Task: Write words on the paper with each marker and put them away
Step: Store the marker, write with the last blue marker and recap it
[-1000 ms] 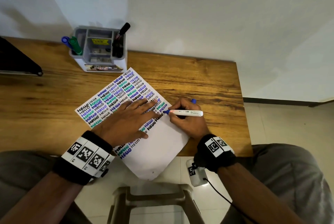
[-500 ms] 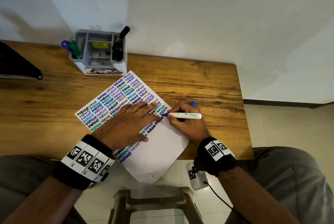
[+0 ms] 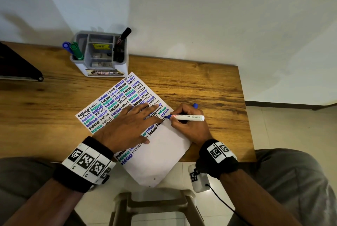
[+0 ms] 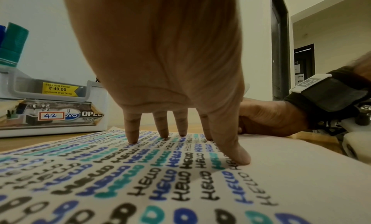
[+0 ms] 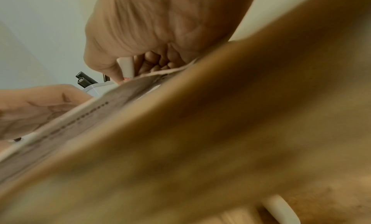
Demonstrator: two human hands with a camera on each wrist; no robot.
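Right hand (image 3: 189,123) grips blue marker (image 3: 187,117), tip seemingly on paper (image 3: 160,154); flat left hand (image 3: 125,127) presses it.

Left hand (image 3: 127,127) flat, fingers (image 4: 132,132) spread, right hand (image 3: 189,125) curled in a pinching grip

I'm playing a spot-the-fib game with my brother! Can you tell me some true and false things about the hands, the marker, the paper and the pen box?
1. The right hand grips a blue-tipped marker. True.
2. The left hand is holding a green marker. False: it presses flat on the paper with straight fingers.
3. The paper is blank. False: rows of HELLO in black, blue and teal cover much of it.
4. A green marker stands in the organizer. True.
5. The organizer sits on the paper. False: it stands on the desk beyond the paper's far corner.
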